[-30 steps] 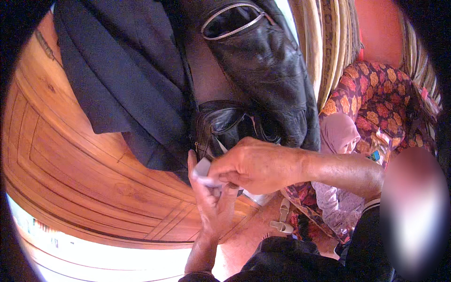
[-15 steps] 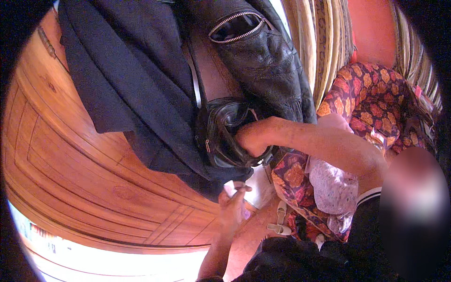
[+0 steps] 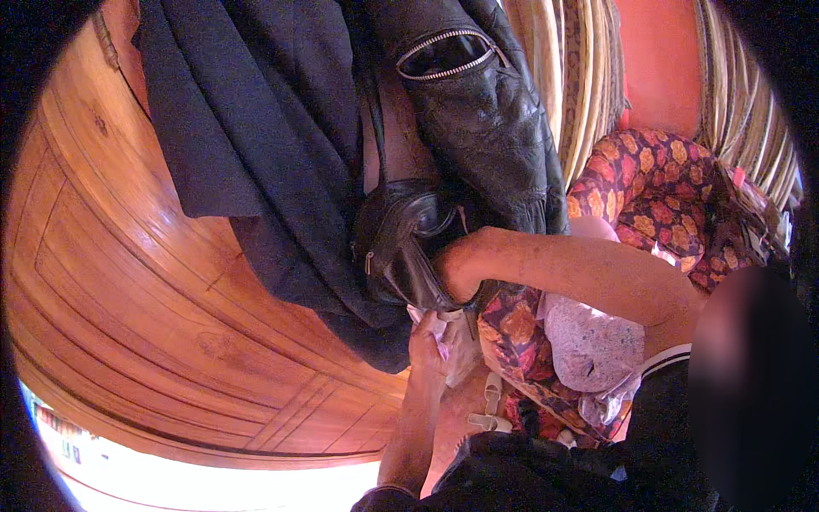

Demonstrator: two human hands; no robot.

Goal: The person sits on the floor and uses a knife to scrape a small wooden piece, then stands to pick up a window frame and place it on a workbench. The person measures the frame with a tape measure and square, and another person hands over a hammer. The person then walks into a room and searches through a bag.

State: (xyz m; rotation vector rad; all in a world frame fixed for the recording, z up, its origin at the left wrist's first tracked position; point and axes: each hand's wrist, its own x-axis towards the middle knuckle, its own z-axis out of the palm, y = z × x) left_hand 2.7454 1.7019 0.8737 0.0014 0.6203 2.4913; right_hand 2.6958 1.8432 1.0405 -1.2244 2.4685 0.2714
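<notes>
A black leather bag (image 3: 403, 252) with zips and a thin strap hangs low among dark clothes. My right hand (image 3: 463, 271) reaches into its opening, and its fingers are hidden inside. Just below the bag, my left hand (image 3: 428, 346) is closed on a small pale pink and white piece (image 3: 441, 334); whether it is paper or cloth I cannot make out. That hand is close to the bag's lower edge. Beside the bag hang a dark blue garment (image 3: 256, 145) and a black leather jacket (image 3: 486, 128) with a zipped pocket standing open.
Curved-looking wooden panelling (image 3: 162, 316) fills the left side. To the right is a flowered armchair (image 3: 653, 171) with a pale patterned cloth (image 3: 593, 346) over it. Striped curtains (image 3: 589, 77) hang behind. Pale sandals (image 3: 490, 410) lie on the floor below.
My left hand has moved up to the bag's lower edge with the pale piece. My right hand stays in the bag. The whole view has shifted slightly.
</notes>
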